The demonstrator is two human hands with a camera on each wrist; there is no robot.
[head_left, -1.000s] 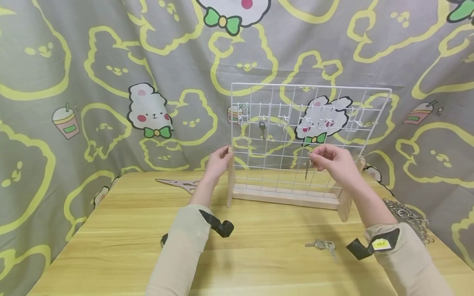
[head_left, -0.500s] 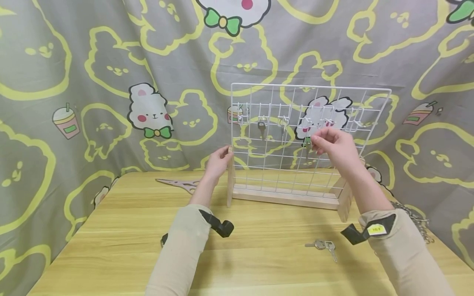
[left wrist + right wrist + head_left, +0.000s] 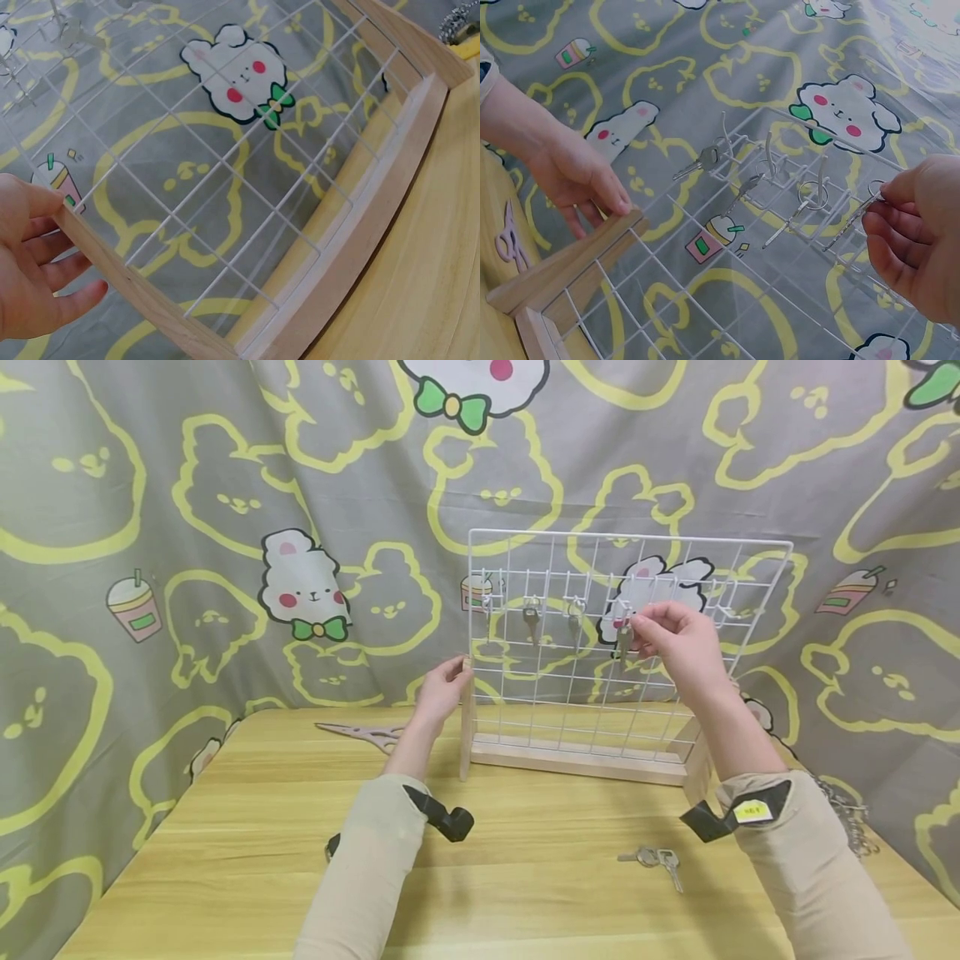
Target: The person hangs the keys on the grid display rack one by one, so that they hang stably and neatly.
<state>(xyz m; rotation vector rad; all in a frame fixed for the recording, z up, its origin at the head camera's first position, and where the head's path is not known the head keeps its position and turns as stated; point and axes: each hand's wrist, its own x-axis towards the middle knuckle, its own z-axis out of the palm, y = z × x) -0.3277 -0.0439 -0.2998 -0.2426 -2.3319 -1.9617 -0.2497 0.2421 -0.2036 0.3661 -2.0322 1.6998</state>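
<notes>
A white wire grid rack (image 3: 570, 697) stands upright in a wooden stand (image 3: 577, 764). My left hand (image 3: 442, 689) holds the top of the stand's left post (image 3: 127, 277), thumb over its end. My right hand (image 3: 678, 643) pinches the small ring of a key (image 3: 851, 221), which hangs down in front of the grid by one of the hooks. Whether the ring is on that hook cannot be told. On the hooks to the left hang several keys: one dark-headed key (image 3: 532, 620), another key (image 3: 697, 163) and a key on a ring (image 3: 786, 227).
Two keys (image 3: 667, 862) joined by rings lie on the table (image 3: 525, 852) in front of the rack. Scissors (image 3: 367, 735) lie behind my left forearm. A pile of metal chains and rings (image 3: 843, 814) sits at the right edge. A patterned curtain (image 3: 375, 468) hangs behind.
My right hand has risen with the key from the lower grid to hook height. My left hand has stayed on the post.
</notes>
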